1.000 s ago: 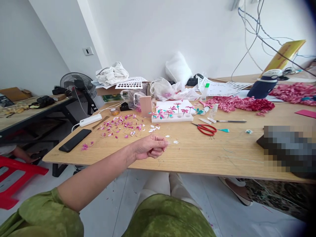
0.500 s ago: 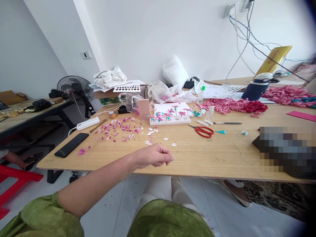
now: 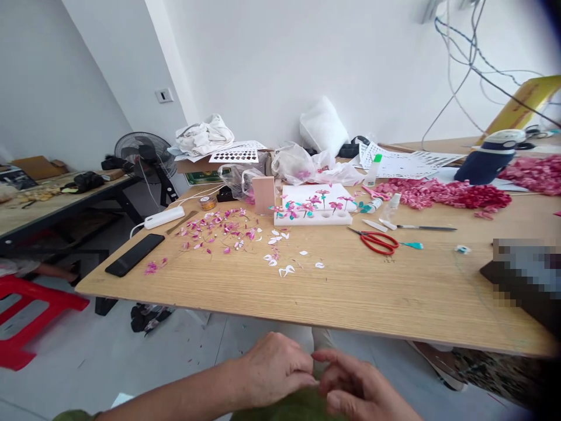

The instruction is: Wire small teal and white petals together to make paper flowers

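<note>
My left hand [image 3: 278, 368] is over my lap, below the table's front edge, with its fingers curled in a closed pinch. Whatever it may hold is too small or hidden to make out. Facing it, my right hand [image 3: 357, 383] has its fingers bent and its thumb apart, with nothing visible in it. The fingertips of both hands are close together. On the table ahead, pink-and-teal flowers [image 3: 309, 204] stand on thin stems in a white holder [image 3: 312, 220]. White petal-shaped pieces [image 3: 287, 271] and many loose pink petals [image 3: 227, 225] lie nearer and to the left.
Red-handled scissors [image 3: 380, 242] lie right of the holder, beside a teal-tipped piece [image 3: 412, 245]. A black phone [image 3: 135, 255] and white power strip [image 3: 164, 217] are at left. Pink bundles [image 3: 438, 193] and a dark blue bottle [image 3: 486, 161] stand at right.
My left hand has drawn back from above the table to my lap. My right hand has come into view beside it. The view has shifted slightly left.
</note>
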Motion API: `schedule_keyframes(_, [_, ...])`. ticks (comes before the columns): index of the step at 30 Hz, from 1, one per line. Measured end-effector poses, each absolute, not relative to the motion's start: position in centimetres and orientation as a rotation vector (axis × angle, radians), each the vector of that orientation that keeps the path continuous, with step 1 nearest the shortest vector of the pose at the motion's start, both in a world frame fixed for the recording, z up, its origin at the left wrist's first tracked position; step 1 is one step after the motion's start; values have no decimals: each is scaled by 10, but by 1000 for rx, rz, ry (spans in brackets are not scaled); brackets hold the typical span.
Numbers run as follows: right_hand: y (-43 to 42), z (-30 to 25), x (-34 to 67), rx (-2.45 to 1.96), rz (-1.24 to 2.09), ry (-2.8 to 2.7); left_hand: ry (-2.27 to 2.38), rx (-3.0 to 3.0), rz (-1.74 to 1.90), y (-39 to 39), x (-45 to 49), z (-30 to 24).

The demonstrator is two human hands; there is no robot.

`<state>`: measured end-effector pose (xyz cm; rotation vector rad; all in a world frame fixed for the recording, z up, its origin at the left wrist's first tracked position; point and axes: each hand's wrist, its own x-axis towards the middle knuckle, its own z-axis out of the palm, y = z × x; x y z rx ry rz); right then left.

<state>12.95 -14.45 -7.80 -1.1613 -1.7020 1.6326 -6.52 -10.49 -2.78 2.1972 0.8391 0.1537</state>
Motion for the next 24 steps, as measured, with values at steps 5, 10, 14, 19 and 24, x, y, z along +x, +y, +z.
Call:
schedule_keyframes(5, [-132, -112, 115, -1291, 1576, -1919, 1111, 1724, 188, -110, -99, -62])
schedule_keyframes(10, [-130, -124, 100, -1388, 1320, -2066, 1269, 1370, 288, -115, -123, -99])
schedule_keyframes(14, [-130, -126, 91, -1394, 1178, -2241, 1268, 1168, 307, -117, -136, -114])
schedule_keyframes(19, [-126, -117, 91, -1355, 1062, -2316, 1186, 1103, 453, -115, -143, -113])
schedule_keyframes(24, [-119, -129, 79, -1365, 1016, -2411, 1299, 1191, 413, -113, -162, -158])
